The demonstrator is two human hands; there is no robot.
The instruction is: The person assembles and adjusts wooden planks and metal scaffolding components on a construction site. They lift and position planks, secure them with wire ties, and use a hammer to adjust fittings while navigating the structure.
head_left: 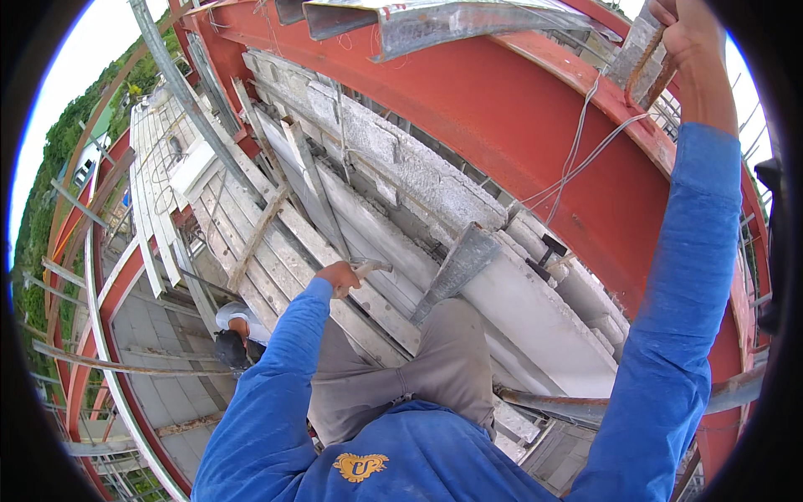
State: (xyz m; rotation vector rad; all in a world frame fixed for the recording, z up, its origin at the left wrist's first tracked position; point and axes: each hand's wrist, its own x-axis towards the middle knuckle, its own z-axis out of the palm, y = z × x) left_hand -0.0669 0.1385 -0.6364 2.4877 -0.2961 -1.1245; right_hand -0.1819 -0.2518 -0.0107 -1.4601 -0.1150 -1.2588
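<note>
My left hand (339, 279) is closed round the pale handle of a hammer (368, 267), held over the plank walkway just ahead of my knees. Its grey head points right, toward the wall. At the upper right my right arm is raised. My right hand (693, 38) is closed at the top of a rusty bent bar (642, 74), beside a grey post (633, 52) above the red beam; part of the grip is hidden. Between my knees and the wall stands a tapering grey metal piece (458, 269). A black T-shaped tool (547, 253) rests on the wall blocks.
A broad red steel beam (468, 92) crosses above the rough block wall (368, 138). Galvanised channels (452, 25) lie over it, and loose wires (573, 167) hang down. Perforated planks (276, 259) run to the far left, past slanting poles. Another person (238, 335) is lower left.
</note>
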